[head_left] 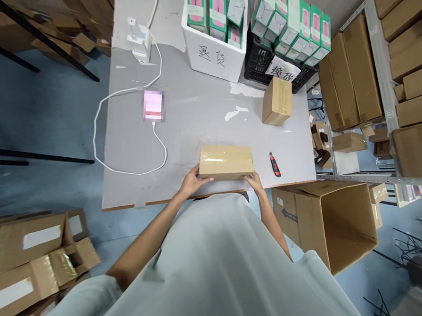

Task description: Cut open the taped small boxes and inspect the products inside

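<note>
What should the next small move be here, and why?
Probably move the right grip to the red-and-black cutter: it lies just right of the taped box, whose top seam looks sealed, and the left grip, at the other end, could steady it.

I stand near a grey worktable (184,123) with white scuffed patches, spread beneath the fingers (205,180). Well to the fingers' left, thin black metal legs (55,155) cross a blue floor (57,117). Cardboard boxes (12,242) heap on that floor, left of the fingers and nearer. Right of the fingers, a large open carton (303,214) sits by the worktable; farther right rises a grey metal rack (382,63) stacked with brown cartons (420,110). Beyond the fingers, rightward, shows grey wall (341,9). Light is bright.
</note>
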The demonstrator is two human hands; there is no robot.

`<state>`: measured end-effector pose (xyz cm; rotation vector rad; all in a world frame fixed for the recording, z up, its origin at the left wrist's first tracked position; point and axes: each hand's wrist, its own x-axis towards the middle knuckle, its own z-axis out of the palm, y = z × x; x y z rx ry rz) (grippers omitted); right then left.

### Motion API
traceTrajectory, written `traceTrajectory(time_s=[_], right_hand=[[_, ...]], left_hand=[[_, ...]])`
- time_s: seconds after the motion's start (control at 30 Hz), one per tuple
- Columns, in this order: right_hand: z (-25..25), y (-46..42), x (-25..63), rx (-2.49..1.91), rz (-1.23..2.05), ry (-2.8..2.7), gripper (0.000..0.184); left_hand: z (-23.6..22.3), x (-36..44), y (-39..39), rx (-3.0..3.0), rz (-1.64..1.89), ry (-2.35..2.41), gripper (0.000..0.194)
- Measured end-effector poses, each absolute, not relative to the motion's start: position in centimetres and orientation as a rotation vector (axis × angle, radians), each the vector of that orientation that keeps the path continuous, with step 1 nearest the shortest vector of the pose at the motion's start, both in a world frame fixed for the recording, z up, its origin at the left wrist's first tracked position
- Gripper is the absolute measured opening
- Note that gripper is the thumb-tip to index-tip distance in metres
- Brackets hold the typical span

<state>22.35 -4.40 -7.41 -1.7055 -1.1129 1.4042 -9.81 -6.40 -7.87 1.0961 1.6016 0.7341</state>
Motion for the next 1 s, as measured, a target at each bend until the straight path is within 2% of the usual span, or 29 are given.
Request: traceTrajectory(time_s=[0.13, 0.4, 0.53, 0.67, 0.87, 1.0], right_hand=[[-6.0, -3.9, 22.9, -1.611, 1.398, -1.130, 0.050], [-5.6, -2.1, 22.6, -1.820, 1.246, -1.232, 0.073], [-5.7, -2.0, 22.7, -1.774, 1.297, -1.164, 0.070], [-5.8, -2.2, 22.6, -1.759, 1.322, -1.087, 0.075], [-5.7, -2.7, 21.8, -1.718, 1.333, -0.987, 0.081], [-4.0, -3.1, 21.3, -1.696, 1.277, -0.983, 0.085]], left_hand=[[-6.6, -9.6, -6.4, 1.025, 0.700, 1.639, 0.074], [-6.7, -9.3, -4.4, 1.001, 0.676, 1.614, 0.058], [-7.2, -9.3, -4.3, 0.941, 0.701, 1.557, 0.065], [-7.5, -9.2, -4.5, 0.887, 0.722, 1.581, 0.076], [-6.4, -8.7, -4.7, 0.840, 0.704, 1.611, 0.079], [-4.1, -8.3, -5.6, 0.859, 0.636, 1.651, 0.102]])
